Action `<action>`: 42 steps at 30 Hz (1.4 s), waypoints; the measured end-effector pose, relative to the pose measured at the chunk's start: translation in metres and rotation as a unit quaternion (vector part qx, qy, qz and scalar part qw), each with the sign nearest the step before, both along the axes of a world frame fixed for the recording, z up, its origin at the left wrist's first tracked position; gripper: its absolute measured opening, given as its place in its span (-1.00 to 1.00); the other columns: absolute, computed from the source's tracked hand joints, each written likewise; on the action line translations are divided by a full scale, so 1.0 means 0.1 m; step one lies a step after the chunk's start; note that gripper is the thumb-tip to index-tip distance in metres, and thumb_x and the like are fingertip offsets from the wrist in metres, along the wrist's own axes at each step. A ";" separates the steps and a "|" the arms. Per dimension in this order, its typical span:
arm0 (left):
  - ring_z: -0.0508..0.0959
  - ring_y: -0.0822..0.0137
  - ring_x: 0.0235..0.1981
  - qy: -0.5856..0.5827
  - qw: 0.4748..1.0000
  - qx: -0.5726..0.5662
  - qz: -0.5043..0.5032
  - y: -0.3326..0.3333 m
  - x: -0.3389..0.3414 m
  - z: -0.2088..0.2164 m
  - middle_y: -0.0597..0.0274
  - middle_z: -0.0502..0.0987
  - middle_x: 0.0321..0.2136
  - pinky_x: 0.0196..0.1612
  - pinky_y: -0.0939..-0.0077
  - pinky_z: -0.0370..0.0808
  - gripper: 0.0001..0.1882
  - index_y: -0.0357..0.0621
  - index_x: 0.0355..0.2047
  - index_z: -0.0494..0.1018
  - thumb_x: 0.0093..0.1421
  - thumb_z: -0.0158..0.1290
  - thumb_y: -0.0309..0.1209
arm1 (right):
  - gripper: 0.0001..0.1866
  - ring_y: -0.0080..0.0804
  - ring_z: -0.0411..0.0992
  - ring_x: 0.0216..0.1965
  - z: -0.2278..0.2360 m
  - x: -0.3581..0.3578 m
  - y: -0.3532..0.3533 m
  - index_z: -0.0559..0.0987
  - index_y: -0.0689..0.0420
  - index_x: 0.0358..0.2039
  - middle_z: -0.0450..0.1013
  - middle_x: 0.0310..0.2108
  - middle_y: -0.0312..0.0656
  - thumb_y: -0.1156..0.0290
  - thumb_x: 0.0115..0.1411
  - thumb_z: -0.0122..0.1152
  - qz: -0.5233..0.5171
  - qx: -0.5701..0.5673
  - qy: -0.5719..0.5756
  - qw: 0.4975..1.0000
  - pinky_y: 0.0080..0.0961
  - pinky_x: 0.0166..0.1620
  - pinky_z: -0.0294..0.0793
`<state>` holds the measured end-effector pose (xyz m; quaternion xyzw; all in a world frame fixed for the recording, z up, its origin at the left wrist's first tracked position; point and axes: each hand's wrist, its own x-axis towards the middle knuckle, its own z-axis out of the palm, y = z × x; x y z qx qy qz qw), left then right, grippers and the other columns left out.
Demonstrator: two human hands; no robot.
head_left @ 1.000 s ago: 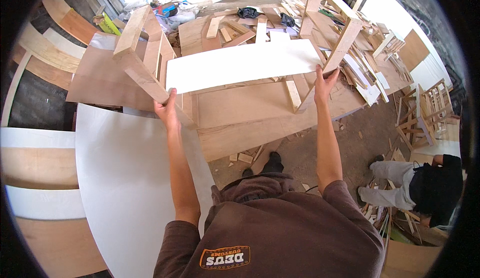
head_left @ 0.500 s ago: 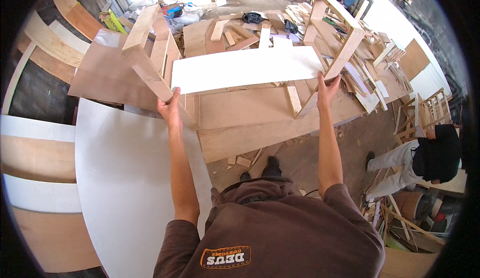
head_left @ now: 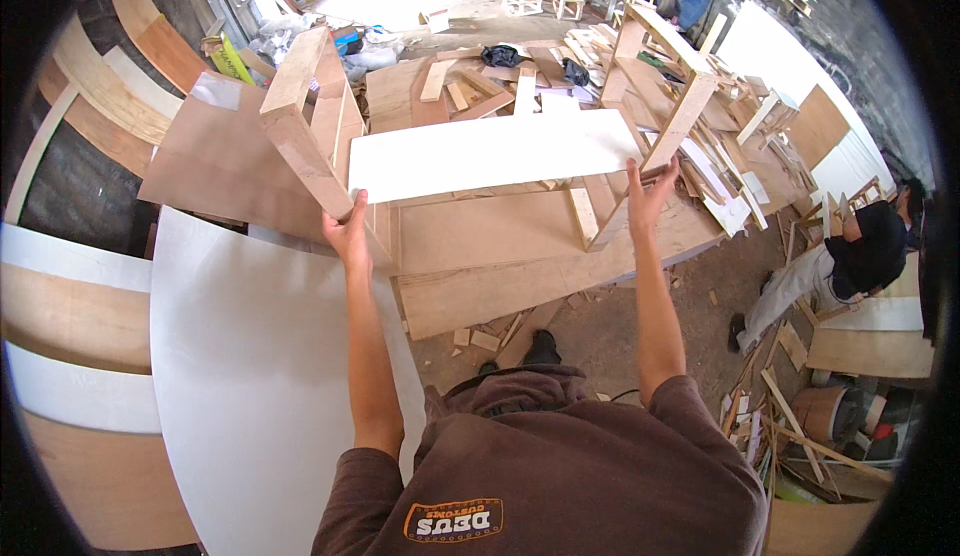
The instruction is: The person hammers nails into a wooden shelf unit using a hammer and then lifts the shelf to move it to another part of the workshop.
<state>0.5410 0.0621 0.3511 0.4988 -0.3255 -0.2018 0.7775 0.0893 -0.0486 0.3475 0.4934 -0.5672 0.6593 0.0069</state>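
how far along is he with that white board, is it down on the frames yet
Done: the white board is lifted and lies about level across two wooden frames. In hand: the left hand grips its left end and the right hand its right end. Left: letting go; whether the board rests fully on the frames cannot be told.

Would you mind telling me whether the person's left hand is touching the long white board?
Touching. The head view shows the left hand gripping the near left corner of the white board, thumb on its face; the right hand holds the other end.
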 end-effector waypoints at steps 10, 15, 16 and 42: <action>0.51 0.42 -0.14 -0.005 0.999 0.034 0.005 0.07 0.03 0.14 0.23 0.56 -0.15 0.02 0.46 0.39 -0.54 -0.27 -0.05 0.45 0.08 0.35 -0.40 | -0.44 -0.37 0.45 -0.11 0.10 1.68 0.82 0.32 0.16 0.08 0.34 -0.16 -0.21 0.00 0.30 0.16 0.442 0.270 -0.378 0.767 -0.33 -0.09 0.44; 0.45 0.36 0.00 0.029 0.996 0.025 -0.076 -0.02 -0.13 0.05 0.19 0.49 -0.03 0.09 0.41 0.35 -0.47 -0.26 0.06 0.38 0.15 0.30 -0.34 | -0.61 -0.41 0.43 -0.26 0.08 1.71 0.19 0.40 0.19 -0.04 0.41 -0.26 -0.22 0.18 0.30 0.19 0.373 0.223 -0.534 0.725 -0.38 -0.26 0.52; 0.43 0.35 0.04 0.041 0.995 0.023 -0.085 0.01 -0.07 0.05 0.18 0.48 0.01 0.12 0.40 0.34 -0.45 -0.25 0.09 0.36 0.16 0.28 -0.33 | -0.66 -0.42 0.42 -0.28 0.10 1.76 0.21 0.40 0.19 -0.06 0.41 -0.26 -0.22 0.21 0.31 0.17 0.362 0.209 -0.551 0.722 -0.39 -0.28 0.52; 0.45 0.19 0.11 0.026 0.876 0.230 -0.423 1.20 -1.06 -0.89 0.04 0.39 0.19 0.16 0.32 0.36 -0.42 -0.22 0.31 0.15 0.36 0.01 -0.32 | -0.60 -0.30 0.30 -0.44 -0.30 0.97 1.07 0.49 0.26 -0.39 0.39 -0.46 -0.13 0.16 0.40 0.01 0.359 0.326 0.048 0.873 -0.29 -0.30 0.34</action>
